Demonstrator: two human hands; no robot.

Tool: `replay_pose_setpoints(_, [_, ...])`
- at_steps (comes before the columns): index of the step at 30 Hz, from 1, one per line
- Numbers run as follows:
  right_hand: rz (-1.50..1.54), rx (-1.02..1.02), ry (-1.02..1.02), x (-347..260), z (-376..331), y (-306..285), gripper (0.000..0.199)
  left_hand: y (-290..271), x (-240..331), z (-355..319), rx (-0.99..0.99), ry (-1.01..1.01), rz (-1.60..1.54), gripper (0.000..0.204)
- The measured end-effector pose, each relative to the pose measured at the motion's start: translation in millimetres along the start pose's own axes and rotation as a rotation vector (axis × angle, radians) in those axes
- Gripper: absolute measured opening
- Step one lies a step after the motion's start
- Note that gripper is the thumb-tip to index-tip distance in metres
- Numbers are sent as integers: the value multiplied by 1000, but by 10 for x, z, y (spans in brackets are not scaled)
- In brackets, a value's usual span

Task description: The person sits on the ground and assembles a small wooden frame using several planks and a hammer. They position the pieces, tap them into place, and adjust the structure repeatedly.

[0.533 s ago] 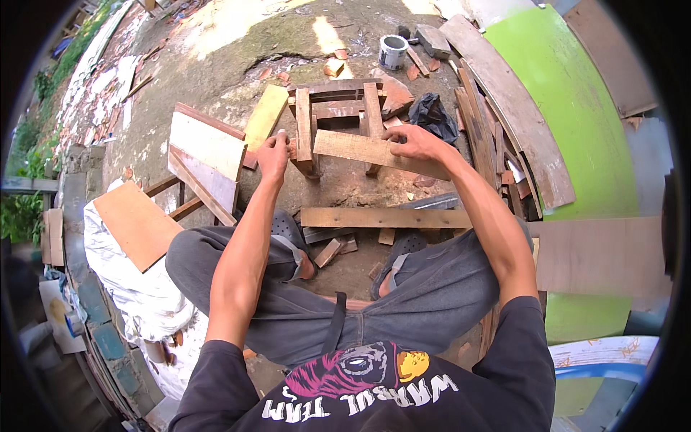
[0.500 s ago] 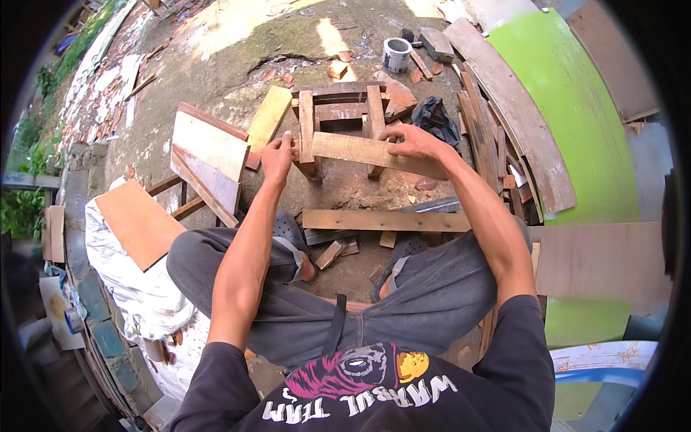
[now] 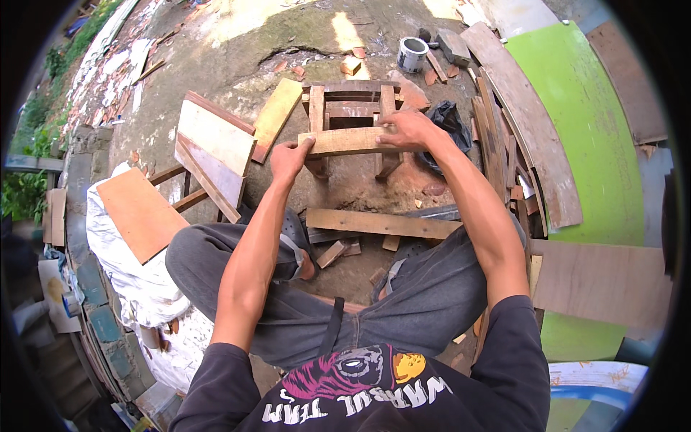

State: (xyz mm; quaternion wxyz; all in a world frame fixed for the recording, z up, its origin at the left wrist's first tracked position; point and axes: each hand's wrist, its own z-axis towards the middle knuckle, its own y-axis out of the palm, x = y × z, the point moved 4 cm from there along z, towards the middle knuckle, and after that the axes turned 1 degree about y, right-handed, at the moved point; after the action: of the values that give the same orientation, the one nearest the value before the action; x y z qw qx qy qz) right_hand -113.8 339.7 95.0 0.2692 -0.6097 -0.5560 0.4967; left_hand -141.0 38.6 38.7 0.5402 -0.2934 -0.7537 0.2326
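Gripping: both hands are closed on one short wooden slat (image 3: 347,141), held level between them, crosswise above a small wooden frame (image 3: 350,108).
Left hand (image 3: 290,158): clamped on the slat's left end, fingers curled over the top edge, thumb toward the person.
Right hand (image 3: 403,129): wrapped on the slat's right end, fingers spread along its upper face, wrist bent inward.
Slat: pale, flat, lying across the frame's two upright pieces; whether it touches them or hangs just above cannot be told from here.
Frame: standing on the dirt ground, rails running away from the person, two dark legs showing under the slat.
Long plank (image 3: 378,223): flat on the ground nearer the person, between the frame and the knees, with small offcuts (image 3: 332,253) just beside it.
Yellowish board (image 3: 276,119): lying aslant just left of the frame.
White panel (image 3: 214,137): tilted on edge, further left, resting over thin sticks.
Brown board (image 3: 140,212): on a white sack (image 3: 133,277) at the person's left.
Black bag (image 3: 450,119): crumpled just right of the frame, behind the right hand.
Paint tin (image 3: 412,54): upright, well beyond the frame.
Curved planks (image 3: 529,122): stacked along the right, against a green sheet (image 3: 601,137).
Person: squatting in grey trousers and a dark printed shirt.
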Motion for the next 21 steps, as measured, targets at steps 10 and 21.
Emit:
replay_pose_setpoints(10, [-94, -1, 7, 267, -317, 329, 77, -64, -7, 139, -12, 21, -52, 47])
replay_pose_setpoints(21, [-65, 115, 95, 273, -368, 386, 77, -94, 1, 111, 38, 61, 22, 43])
